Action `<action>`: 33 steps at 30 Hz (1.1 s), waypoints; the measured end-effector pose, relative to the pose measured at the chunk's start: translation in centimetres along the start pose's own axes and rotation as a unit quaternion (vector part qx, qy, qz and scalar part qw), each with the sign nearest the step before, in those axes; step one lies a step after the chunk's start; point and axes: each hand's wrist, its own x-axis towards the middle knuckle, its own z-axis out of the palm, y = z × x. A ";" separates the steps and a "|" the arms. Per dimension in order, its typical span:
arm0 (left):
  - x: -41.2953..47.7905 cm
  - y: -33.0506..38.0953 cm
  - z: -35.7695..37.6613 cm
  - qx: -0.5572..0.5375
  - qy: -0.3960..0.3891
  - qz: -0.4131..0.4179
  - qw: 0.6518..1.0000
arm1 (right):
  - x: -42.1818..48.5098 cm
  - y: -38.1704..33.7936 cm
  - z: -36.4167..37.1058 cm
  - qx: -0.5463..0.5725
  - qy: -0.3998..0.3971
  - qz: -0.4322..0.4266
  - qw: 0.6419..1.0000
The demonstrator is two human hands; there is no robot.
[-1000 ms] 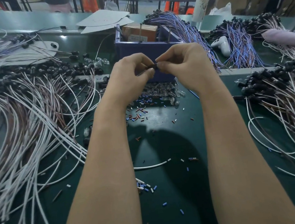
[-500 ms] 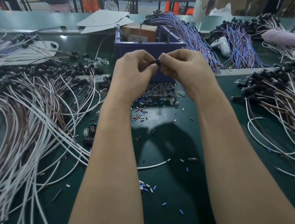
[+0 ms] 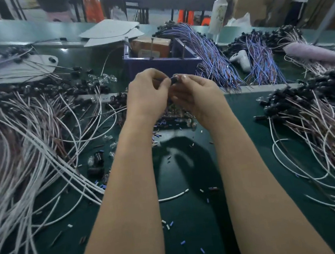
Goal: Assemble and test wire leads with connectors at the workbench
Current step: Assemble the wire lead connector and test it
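2-hand pinch: left hand [image 3: 148,95] and right hand [image 3: 196,97] curl fingertips on 1 small black connector [image 3: 174,80], held just in front of the near wall of the blue plastic bin [image 3: 163,66]. Free room is the dark green bench mat [image 3: 190,219] between the forearms. The white wire heap [image 3: 29,156] crowds its left edge and the black-capped lead pile [image 3: 321,129] its right.

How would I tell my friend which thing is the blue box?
Find the green workbench covered in wire heaps. Just beyond the left hand and right hand sits the blue box. It's the only solid plastic tub, holding a brown carton, while its neighbours are all loose wire.
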 end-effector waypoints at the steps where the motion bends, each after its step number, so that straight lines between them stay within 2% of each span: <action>1: 0.0 -0.3 0.1 -0.003 -0.011 -0.008 1.000 | 0.2 0.1 -0.3 -0.019 -0.008 -0.009 1.000; 4: -0.1 -0.8 0.4 -0.021 -0.032 -0.027 0.999 | 0.6 0.1 -0.8 -0.090 -0.029 -0.028 0.995; 9: -0.4 -1.3 0.4 -0.059 -0.055 -0.039 0.996 | 1.1 0.3 -1.1 -0.087 -0.031 -0.019 0.996; 13: -0.7 -1.4 0.4 -0.049 -0.083 -0.030 0.995 | 1.0 0.4 -1.5 -0.132 -0.036 -0.027 0.990; 19: -0.7 -1.2 0.8 0.041 -0.051 -0.009 0.998 | 1.5 0.2 -0.6 -0.306 -0.012 -0.098 0.947; 21: -0.8 -1.1 0.8 0.034 -0.050 0.002 0.998 | 1.5 0.2 -0.8 -0.281 -0.012 -0.078 0.956; 23: -1.0 -0.9 0.4 -0.011 -0.080 0.017 0.997 | 1.0 0.0 -1.4 -0.149 -0.040 -0.025 0.988; 25: -1.2 -0.8 0.0 -0.026 -0.104 0.026 0.994 | 0.6 -0.1 -1.8 -0.061 -0.070 0.011 0.996; 26: -1.1 -0.9 0.0 -0.010 -0.104 0.024 0.994 | 0.6 -0.2 -1.7 -0.078 -0.067 0.010 0.995; 27: -1.0 -1.0 0.2 0.014 -0.098 0.018 0.995 | 0.7 -0.2 -1.4 -0.143 -0.050 -0.007 0.988; 28: -0.9 -1.0 0.4 0.039 -0.090 0.008 0.995 | 0.9 -0.2 -1.0 -0.239 -0.026 -0.037 0.970; 30: -0.9 -0.9 0.8 0.064 -0.076 -0.020 0.995 | 1.2 -0.5 -0.3 -0.404 0.012 -0.094 0.910; 31: -0.9 -0.8 0.8 0.063 -0.074 -0.029 0.995 | 1.3 -0.4 -0.2 -0.428 0.018 -0.106 0.898; 32: -0.9 -0.8 0.8 0.056 -0.077 -0.031 0.995 | 1.3 -0.3 -0.3 -0.408 0.012 -0.100 0.908; 33: -0.9 -0.8 0.7 0.045 -0.085 -0.024 0.995 | 1.3 -0.2 -0.5 -0.345 -0.001 -0.076 0.936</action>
